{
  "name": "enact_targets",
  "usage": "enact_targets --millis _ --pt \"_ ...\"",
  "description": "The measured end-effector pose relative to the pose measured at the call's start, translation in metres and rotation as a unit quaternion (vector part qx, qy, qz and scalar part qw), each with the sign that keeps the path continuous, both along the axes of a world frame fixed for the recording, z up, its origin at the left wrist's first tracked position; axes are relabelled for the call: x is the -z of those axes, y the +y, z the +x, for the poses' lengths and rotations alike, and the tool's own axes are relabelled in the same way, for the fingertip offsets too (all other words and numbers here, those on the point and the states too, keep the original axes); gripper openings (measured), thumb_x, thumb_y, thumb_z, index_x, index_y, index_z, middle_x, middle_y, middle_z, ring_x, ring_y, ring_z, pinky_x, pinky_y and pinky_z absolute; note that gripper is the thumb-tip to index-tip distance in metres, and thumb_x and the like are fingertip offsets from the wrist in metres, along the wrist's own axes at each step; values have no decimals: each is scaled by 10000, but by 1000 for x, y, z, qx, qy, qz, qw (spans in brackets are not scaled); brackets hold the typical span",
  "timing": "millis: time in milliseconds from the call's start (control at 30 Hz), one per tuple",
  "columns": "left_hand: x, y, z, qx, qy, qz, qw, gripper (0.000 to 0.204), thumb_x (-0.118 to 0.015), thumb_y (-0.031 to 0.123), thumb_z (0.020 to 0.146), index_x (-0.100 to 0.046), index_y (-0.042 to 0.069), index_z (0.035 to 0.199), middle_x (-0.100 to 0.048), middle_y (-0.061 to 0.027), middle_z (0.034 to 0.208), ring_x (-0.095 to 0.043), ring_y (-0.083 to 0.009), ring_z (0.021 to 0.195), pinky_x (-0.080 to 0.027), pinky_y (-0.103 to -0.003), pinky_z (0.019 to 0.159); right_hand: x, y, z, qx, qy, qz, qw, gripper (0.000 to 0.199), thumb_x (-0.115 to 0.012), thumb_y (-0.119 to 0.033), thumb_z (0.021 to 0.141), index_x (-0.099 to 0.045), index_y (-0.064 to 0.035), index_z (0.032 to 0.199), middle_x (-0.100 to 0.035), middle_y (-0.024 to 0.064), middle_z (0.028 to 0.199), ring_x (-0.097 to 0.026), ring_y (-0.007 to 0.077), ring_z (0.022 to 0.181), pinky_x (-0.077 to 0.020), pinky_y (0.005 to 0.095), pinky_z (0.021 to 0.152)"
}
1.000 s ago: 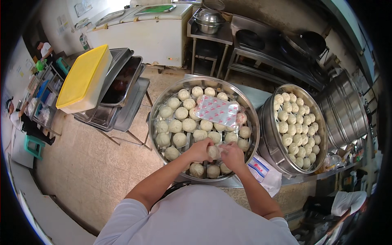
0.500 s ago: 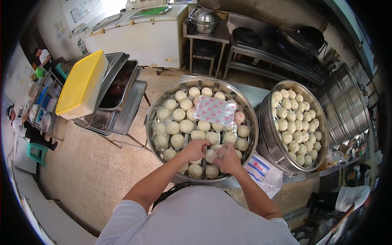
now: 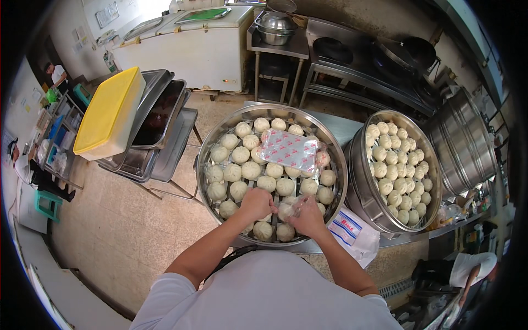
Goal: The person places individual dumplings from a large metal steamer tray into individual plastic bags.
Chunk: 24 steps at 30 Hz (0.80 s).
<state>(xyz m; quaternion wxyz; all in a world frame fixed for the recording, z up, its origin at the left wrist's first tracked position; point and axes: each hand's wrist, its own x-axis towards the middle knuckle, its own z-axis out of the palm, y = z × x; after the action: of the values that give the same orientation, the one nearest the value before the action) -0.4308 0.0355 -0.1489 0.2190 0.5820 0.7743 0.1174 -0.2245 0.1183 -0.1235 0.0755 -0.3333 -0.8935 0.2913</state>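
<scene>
A wide round metal steamer tray [image 3: 204, 181] full of pale pleated buns [image 3: 240, 155] lies in front of me. Low over its near part, my right hand [image 3: 308, 215] grips a clear plastic bag [image 3: 290, 207], with what looks like a bun in or under it. Just left of that, the fingers of my left hand [image 3: 257, 204] are pinched together; whatever they hold is too small to make out. On top of the far buns rests a flat packet [image 3: 289, 149] with a silvery, red-patterned wrapper.
A second deep steamer [image 3: 363, 192] of buns stands to the right, with stacked steamer rings [image 3: 459, 143] beyond. A white plastic packet [image 3: 355, 234] lies between the steamers. Metal trays and a yellow-lidded tub [image 3: 110, 113] are at left. Other people work at the sides.
My hands have drawn slightly apart, the left shifting a little left. The clear plastic in my right hand has spread out more. The packet and the steamers are unmoved.
</scene>
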Motion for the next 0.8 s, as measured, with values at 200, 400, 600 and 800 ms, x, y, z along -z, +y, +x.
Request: enact_targets --millis 200,400,600,800 --pt "-8 0 -2 35 20 -50 998 349 -854 434 727 -798 149 921 -741 -96 891 -674 -287 985 -455 -453 879 0 -7 -4 48 -12 39 998 392 -801 -304 775 -704 -22 1029 -574 208 1231 -639 384 1051 -552 464 875" --pt "-26 -6 8 98 -17 88 991 853 -899 340 698 -532 81 1422 -580 -157 1401 -536 -353 1281 -426 -503 1064 3 2 2 1 118 53 992 314 -744 -179 826 -716 -39 1106 -625 210 1189 -674 394 955 -560 461 823" --pt "2 4 30 142 -7 209 967 696 -819 255 801 -550 87 1421 -547 -169 1464 -498 -364 1360 -428 -471 1107 -29 11 2 -20 110 -35 993 266 -679 -20 870 -728 -9 1131 -722 172 923 -704 259 787 -553 345 729" --pt "18 13 7 42 -323 185 927 407 -661 99 880 -701 117 1285 -735 -157 1124 -697 -286 1034 -527 -344 929 -96 29 9 131 234 -247 931 215 -637 9 917 -713 25 1118 -724 82 882 -699 129 860 -550 258 704"
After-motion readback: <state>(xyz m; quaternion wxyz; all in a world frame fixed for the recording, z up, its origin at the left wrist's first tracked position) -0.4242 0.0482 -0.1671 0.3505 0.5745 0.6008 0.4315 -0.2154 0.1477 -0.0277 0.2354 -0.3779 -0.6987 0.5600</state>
